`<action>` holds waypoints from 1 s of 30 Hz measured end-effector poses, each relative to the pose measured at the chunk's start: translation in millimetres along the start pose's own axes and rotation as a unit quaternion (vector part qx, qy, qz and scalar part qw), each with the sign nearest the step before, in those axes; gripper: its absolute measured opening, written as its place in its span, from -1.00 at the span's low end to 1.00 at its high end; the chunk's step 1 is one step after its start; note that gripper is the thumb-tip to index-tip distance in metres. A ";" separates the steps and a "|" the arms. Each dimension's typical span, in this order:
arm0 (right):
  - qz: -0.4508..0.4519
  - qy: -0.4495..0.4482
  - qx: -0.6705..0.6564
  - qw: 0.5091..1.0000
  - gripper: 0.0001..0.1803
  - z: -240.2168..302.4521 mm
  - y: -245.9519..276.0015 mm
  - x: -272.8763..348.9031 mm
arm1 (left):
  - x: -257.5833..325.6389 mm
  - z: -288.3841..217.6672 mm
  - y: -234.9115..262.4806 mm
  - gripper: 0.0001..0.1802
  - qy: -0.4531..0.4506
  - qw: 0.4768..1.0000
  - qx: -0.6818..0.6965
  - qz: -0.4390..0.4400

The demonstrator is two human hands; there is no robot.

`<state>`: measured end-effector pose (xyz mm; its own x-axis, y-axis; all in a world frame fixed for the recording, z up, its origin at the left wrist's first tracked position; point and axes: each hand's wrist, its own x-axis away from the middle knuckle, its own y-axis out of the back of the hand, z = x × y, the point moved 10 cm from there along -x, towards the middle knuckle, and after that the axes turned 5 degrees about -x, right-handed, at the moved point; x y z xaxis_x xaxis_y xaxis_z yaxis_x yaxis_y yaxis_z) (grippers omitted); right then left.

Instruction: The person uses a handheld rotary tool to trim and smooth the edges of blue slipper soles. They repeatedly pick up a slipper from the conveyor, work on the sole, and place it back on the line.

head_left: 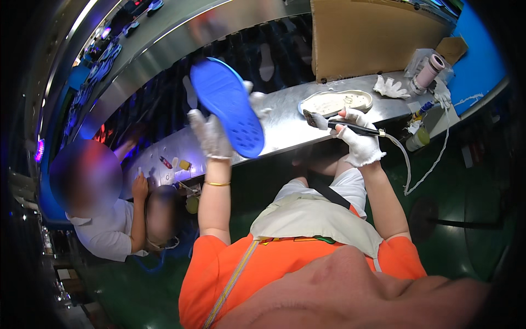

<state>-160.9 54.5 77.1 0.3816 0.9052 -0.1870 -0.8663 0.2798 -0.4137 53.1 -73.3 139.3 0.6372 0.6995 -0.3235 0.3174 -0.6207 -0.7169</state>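
My left hand [209,136], in a white glove, holds up a bright blue shoe sole [226,104] above the metal bench. Its thumb side lies along the sole's left edge, and gloved fingertips show past the right edge. The sole is tilted, with a cluster of small dimples at its lower end. My right hand [359,143], in a white glove with bare fingertips, is closed round a black-handled brush [350,127]. A white tube [406,159] runs from the handle's rear end. Just beyond the brush head, a cream-coloured shoe sole [335,103] lies on the bench.
The metal bench [285,129] borders a dark conveyor carrying insole-shaped pieces [267,63]. A cardboard sheet [372,41] stands behind. At right are a loose white glove [390,88], a pink bottle [428,73] and a jar [418,139]. A co-worker [107,230] sits at left.
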 end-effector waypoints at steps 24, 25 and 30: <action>0.220 0.333 0.358 0.844 -0.80 54.8 -98.2 30.8 | 22.3 145.1 10.0 -0.06 0.185 0.956 0.191 -0.128; 0.239 0.330 0.355 0.842 -0.80 49.5 -99.7 38.6 | 20.4 142.8 12.9 -0.04 0.182 0.960 0.155 -0.145; 0.229 0.255 0.310 0.887 -0.82 52.8 -87.8 39.4 | 26.8 133.3 14.6 -0.07 0.144 0.971 0.104 -0.158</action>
<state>-86.9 82.5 153.1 -0.0968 0.7515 -0.6526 -0.9187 0.1847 0.3490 -18.8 -16.4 37.8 0.7104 0.6970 0.0974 0.3992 -0.2851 -0.8714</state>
